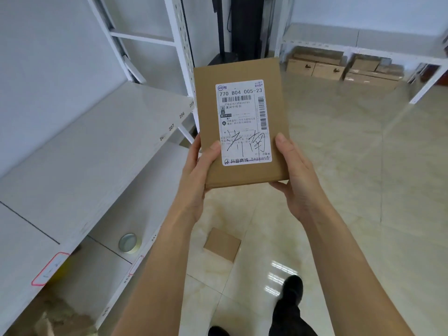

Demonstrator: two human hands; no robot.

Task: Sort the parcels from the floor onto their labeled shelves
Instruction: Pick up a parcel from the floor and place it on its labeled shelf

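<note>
Both bare forearms are reaching forward and upward, wrists close together. The left hand is gripping with its thumb laid on top and fingers curled beneath. The right hand is cupping from the side, thumb pointing up.

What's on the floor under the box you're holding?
Below the held box a smaller box lies on the tiled floor. Both hands and arms cover some floor.

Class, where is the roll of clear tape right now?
The roll of clear tape lies on the lower shelf at lower left, just left of the left forearm.
</note>
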